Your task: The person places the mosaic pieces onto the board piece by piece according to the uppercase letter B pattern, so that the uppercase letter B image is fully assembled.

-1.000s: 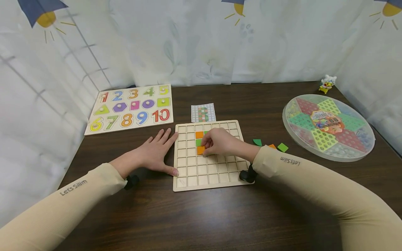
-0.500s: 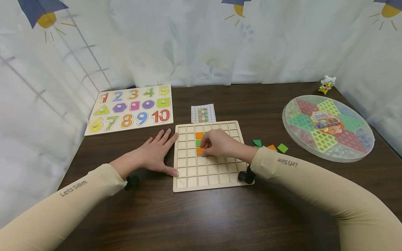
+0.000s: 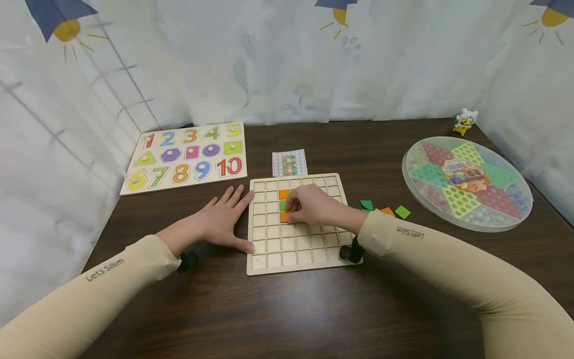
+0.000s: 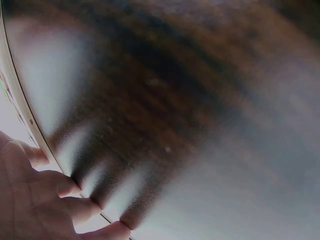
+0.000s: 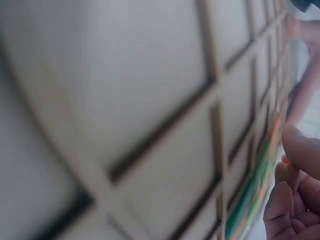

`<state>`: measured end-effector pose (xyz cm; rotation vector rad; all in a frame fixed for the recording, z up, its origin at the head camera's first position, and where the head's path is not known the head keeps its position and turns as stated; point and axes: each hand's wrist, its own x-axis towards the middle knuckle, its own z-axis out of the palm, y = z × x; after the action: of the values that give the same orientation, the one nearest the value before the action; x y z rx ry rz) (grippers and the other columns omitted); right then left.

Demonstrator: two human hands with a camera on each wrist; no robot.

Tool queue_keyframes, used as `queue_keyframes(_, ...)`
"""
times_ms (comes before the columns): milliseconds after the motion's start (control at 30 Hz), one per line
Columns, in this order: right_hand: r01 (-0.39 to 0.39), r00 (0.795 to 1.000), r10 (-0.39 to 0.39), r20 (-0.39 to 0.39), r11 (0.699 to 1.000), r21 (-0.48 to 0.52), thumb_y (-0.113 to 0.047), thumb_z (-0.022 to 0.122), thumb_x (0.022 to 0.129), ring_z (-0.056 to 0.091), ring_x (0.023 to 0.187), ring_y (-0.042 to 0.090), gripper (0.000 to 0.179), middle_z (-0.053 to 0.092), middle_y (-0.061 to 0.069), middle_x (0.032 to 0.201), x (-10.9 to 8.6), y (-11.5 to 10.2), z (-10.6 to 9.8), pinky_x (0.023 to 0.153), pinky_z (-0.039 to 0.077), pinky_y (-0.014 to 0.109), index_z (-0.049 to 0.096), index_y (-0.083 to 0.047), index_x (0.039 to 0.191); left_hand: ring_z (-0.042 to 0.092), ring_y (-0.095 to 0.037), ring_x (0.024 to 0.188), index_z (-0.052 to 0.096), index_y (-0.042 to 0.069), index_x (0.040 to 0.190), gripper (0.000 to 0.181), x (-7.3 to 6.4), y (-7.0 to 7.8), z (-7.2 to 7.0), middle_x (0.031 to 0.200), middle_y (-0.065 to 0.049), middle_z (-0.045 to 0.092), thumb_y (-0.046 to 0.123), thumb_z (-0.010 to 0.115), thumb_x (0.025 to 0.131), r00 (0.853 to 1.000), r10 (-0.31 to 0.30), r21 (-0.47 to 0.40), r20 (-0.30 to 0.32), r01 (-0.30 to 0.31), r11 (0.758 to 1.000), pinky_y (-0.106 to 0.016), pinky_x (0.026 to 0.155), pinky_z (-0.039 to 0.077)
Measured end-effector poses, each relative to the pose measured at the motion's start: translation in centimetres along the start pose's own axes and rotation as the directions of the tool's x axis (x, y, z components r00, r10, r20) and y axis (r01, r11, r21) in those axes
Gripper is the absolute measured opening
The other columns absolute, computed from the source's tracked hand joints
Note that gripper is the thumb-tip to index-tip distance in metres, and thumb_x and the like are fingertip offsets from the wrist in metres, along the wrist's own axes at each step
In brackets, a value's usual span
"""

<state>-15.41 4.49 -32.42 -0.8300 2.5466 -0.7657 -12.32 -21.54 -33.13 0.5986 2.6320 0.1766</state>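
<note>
A wooden grid board [image 3: 288, 257] lies on the dark table. Orange and green square tiles sit in one of its columns: an orange tile [image 3: 284, 194] on top, a green tile [image 3: 282, 205] below it, then another orange tile [image 3: 284, 217]. My right hand [image 3: 311, 205] reaches over the board, its curled thumb and fingers pinching at the right side of that lower orange tile. It partly covers the tiles to the right. My left hand [image 3: 219, 222] rests spread at the board's left edge, thumb on the frame; its fingers [image 4: 80, 207] appear in the left wrist view.
A small printed pattern card [image 3: 289, 163] lies behind the board. Loose tiles, including a green one [image 3: 402, 212], lie to the right. A number puzzle [image 3: 184, 157] stands back left, a round game board [image 3: 466, 184] at right, and a small figurine [image 3: 465, 122] at the back.
My right hand shifts very slightly left and then stays over the lower orange tile. The left hand keeps its place at the board's edge.
</note>
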Motion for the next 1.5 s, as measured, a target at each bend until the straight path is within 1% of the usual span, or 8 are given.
queue_keyframes(167, -0.018, 0.999, 0.020, -0.044, 0.999, 0.052, -0.015, 0.077, 0.092, 0.065, 0.085, 0.016, 0.014, 0.073, 0.004, 0.093, -1.0, 1.0, -1.4, 0.080, 0.054, 0.031, 0.074, -0.006, 0.103, 0.003, -0.052, 0.156, 0.005, 0.007, 0.165, 0.133, 0.0, 0.0, 0.1, 0.170, -0.028, 0.001, 0.074, 0.075, 0.075, 1.000, -0.002, -0.007, 0.004, 0.002, 1.000, -0.075, 0.117, 0.017)
queue_keyframes(333, -0.069, 0.991, 0.078, -0.107, 0.994, 0.081, -0.015, 0.074, 0.094, 0.064, 0.086, 0.018, 0.017, 0.072, 0.007, 0.097, -2.5, 3.2, -3.4, 0.079, 0.055, 0.033, 0.074, -0.005, 0.108, 0.003, -0.052, 0.156, 0.006, 0.006, 0.165, 0.131, -0.1, 0.1, 0.0, 0.170, -0.028, 0.001, 0.073, 0.075, 0.076, 1.000, 0.002, -0.011, 0.006, -0.002, 1.000, -0.075, 0.117, 0.017)
queue_keyframes(500, -0.114, 0.982, 0.119, -0.150, 0.993, 0.043, -0.012, 0.071, 0.096, 0.062, 0.081, 0.019, 0.017, 0.071, 0.009, 0.096, -4.2, 6.0, -5.2, 0.075, 0.053, 0.033, 0.074, -0.003, 0.110, 0.003, -0.053, 0.156, 0.005, 0.005, 0.165, 0.131, -0.2, 0.2, -0.2, 0.170, -0.029, 0.001, 0.072, 0.076, 0.076, 1.000, 0.005, -0.009, 0.002, -0.005, 1.000, -0.075, 0.117, 0.017)
queue_keyframes(733, -0.165, 0.970, 0.159, -0.183, 0.986, -0.021, -0.013, 0.070, 0.098, 0.066, 0.087, 0.021, 0.018, 0.072, 0.010, 0.102, -6.8, 9.1, -6.9, 0.079, 0.054, 0.037, 0.074, -0.004, 0.113, 0.004, -0.053, 0.156, 0.006, 0.005, 0.165, 0.132, -0.2, 0.1, -0.3, 0.170, -0.029, 0.002, 0.072, 0.076, 0.076, 1.000, 0.003, -0.006, -0.002, -0.003, 1.000, -0.075, 0.117, 0.017)
queue_keyframes(1000, -0.211, 0.971, 0.206, -0.124, 0.977, -0.029, -0.012, 0.070, 0.097, 0.065, 0.082, 0.017, 0.019, 0.074, 0.008, 0.102, -9.1, 10.9, -7.5, 0.071, 0.054, 0.031, 0.073, -0.003, 0.114, 0.003, -0.053, 0.156, 0.005, 0.005, 0.165, 0.132, -0.2, 0.2, -0.2, 0.170, -0.029, 0.001, 0.073, 0.076, 0.076, 1.000, 0.006, -0.003, 0.000, -0.006, 1.000, -0.075, 0.117, 0.017)
queue_keyframes(1200, -0.154, 0.985, 0.151, -0.081, 0.987, -0.035, -0.016, 0.074, 0.095, 0.067, 0.085, 0.013, 0.019, 0.076, 0.003, 0.103, -10.4, 10.6, -6.7, 0.073, 0.054, 0.030, 0.074, -0.008, 0.113, 0.004, -0.053, 0.156, 0.006, 0.005, 0.165, 0.132, -0.3, 0.2, -0.3, 0.169, -0.029, 0.002, 0.073, 0.075, 0.075, 1.000, 0.006, -0.003, -0.004, -0.006, 1.000, -0.076, 0.117, 0.017)
queue_keyframes(1333, -0.080, 0.994, 0.077, -0.076, 0.996, -0.037, -0.016, 0.078, 0.092, 0.067, 0.087, 0.013, 0.020, 0.075, 0.004, 0.107, -11.2, 10.1, -5.8, 0.074, 0.055, 0.028, 0.075, -0.009, 0.110, 0.004, -0.053, 0.156, 0.005, 0.005, 0.165, 0.132, -0.2, 0.2, -0.2, 0.170, -0.029, 0.002, 0.073, 0.075, 0.075, 1.000, 0.004, -0.001, -0.001, -0.004, 1.000, -0.075, 0.117, 0.017)
queue_keyframes(1500, 0.019, 0.999, -0.022, -0.035, 0.996, -0.088, -0.017, 0.082, 0.087, 0.068, 0.089, 0.012, 0.018, 0.072, -0.002, 0.104, -12.2, 9.7, -4.8, 0.077, 0.056, 0.028, 0.078, -0.016, 0.105, 0.004, -0.053, 0.156, 0.005, 0.005, 0.165, 0.132, -0.1, 0.1, -0.1, 0.170, -0.029, 0.002, 0.073, 0.075, 0.075, 1.000, 0.006, 0.002, -0.002, -0.006, 1.000, -0.075, 0.117, 0.017)
